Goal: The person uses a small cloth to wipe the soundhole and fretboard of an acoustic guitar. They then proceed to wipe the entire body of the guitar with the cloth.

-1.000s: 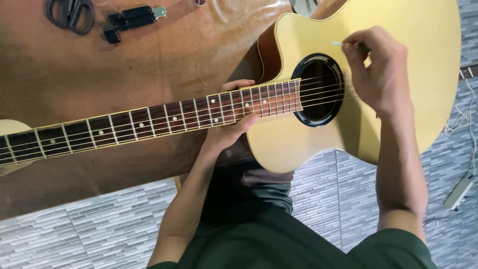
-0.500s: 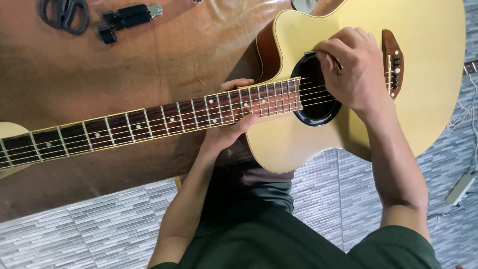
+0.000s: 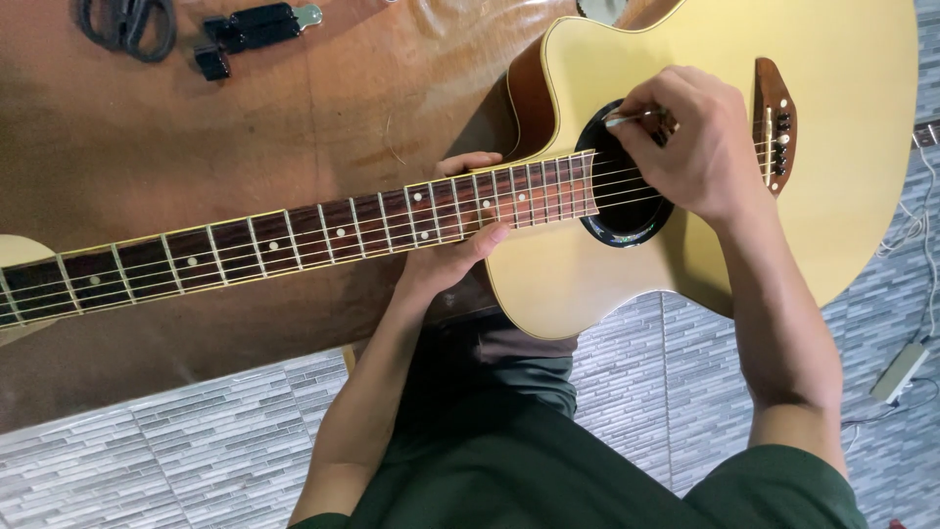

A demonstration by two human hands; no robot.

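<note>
A pale yellow acoustic guitar (image 3: 852, 186) lies flat on a brown wooden table (image 3: 333, 108), its dark fretboard (image 3: 294, 240) running left. My left hand (image 3: 452, 250) cups the neck from below near the body, thumb over the near edge, fingertips showing at the far edge. My right hand (image 3: 690, 147) hovers over the sound hole (image 3: 627, 211), fingers pinched on a thin metal tool (image 3: 627, 120) that points left above the strings. The bridge (image 3: 775, 122) with its pins shows just right of that hand.
Black scissors (image 3: 127, 24) and a black clip-like tool (image 3: 250, 34) lie at the table's far left. Grey tiled floor (image 3: 196, 441) lies below. A white cable and adapter (image 3: 899, 370) sit on the floor at right. My dark green shorts fill the bottom.
My right hand has moved left and down from above the guitar body's upper edge to over the sound hole, uncovering the bridge. My left hand stays on the neck.
</note>
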